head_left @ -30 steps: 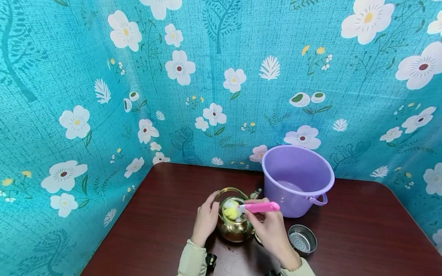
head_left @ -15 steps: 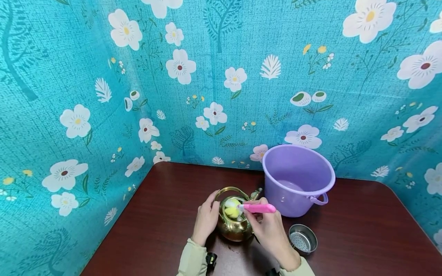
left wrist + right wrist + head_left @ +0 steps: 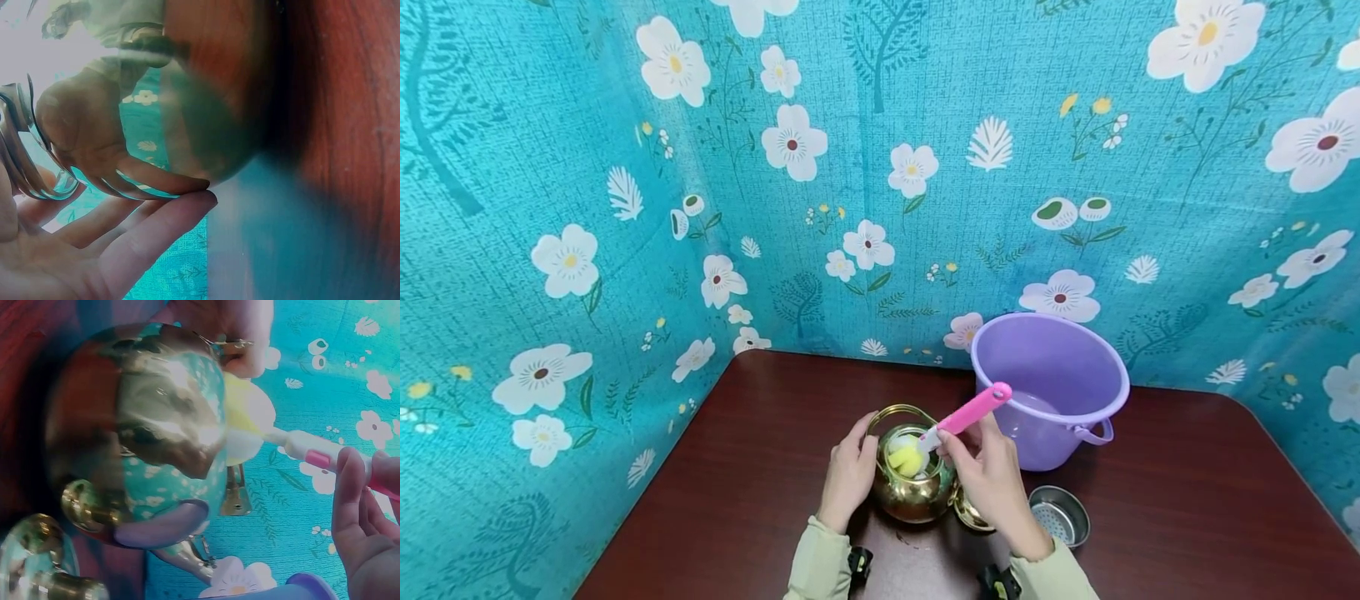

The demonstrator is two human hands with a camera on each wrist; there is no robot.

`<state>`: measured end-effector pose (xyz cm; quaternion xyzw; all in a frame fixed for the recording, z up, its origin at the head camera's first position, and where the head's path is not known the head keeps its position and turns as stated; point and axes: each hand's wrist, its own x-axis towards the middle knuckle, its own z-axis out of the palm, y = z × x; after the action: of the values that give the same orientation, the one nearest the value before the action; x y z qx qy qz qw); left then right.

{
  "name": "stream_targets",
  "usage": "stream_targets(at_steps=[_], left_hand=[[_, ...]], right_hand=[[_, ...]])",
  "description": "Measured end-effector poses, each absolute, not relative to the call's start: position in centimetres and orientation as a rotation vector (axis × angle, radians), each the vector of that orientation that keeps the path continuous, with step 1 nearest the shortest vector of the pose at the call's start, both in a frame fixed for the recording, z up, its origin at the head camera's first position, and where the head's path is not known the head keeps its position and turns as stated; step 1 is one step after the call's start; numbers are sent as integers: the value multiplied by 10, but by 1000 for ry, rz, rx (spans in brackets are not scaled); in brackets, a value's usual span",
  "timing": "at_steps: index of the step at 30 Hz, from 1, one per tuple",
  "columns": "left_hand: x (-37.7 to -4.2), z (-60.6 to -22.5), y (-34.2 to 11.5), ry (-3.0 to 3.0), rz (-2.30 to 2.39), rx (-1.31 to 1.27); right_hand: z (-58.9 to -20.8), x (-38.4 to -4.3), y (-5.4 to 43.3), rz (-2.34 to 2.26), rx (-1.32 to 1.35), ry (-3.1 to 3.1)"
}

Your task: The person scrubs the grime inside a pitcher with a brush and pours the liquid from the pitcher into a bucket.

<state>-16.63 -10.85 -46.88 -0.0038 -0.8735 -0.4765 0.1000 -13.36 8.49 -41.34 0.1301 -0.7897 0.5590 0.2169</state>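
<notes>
A shiny brass kettle (image 3: pixel 912 500) stands lidless on the table, its hoop handle (image 3: pixel 901 408) raised. My left hand (image 3: pixel 850 471) holds its left side beside the handle; in the left wrist view the fingers (image 3: pixel 159 240) lie along the polished body (image 3: pixel 144 119). My right hand (image 3: pixel 996 475) pinches a sponge brush (image 3: pixel 973 408) by its pink and white handle, which slants up to the right. The yellow and white sponge head (image 3: pixel 907 458) sits in the kettle's mouth; the right wrist view shows the sponge (image 3: pixel 247 415) bulging above the rim, its lower part hidden.
A brass lid (image 3: pixel 973 510) lies right of the kettle, partly behind my right hand. Further right is a round metal strainer (image 3: pixel 1060 512) with a perforated bottom. A purple bucket (image 3: pixel 1037 442) stands behind it on the dark wood table (image 3: pixel 760 467). Blue flowered cloth (image 3: pixel 850 167) hangs behind.
The brush handle has swung from nearly level to slanting upward, and my right hand has turned with it. More of the lid shows. My left hand stays at the kettle.
</notes>
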Motion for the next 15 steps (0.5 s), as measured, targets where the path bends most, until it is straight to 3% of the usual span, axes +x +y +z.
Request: stream_targets(at_steps=[15], left_hand=[[-168,-470,-108,-2570,-1390,16]], right_hand=[[-401,-149,86,1312,581,-2239]])
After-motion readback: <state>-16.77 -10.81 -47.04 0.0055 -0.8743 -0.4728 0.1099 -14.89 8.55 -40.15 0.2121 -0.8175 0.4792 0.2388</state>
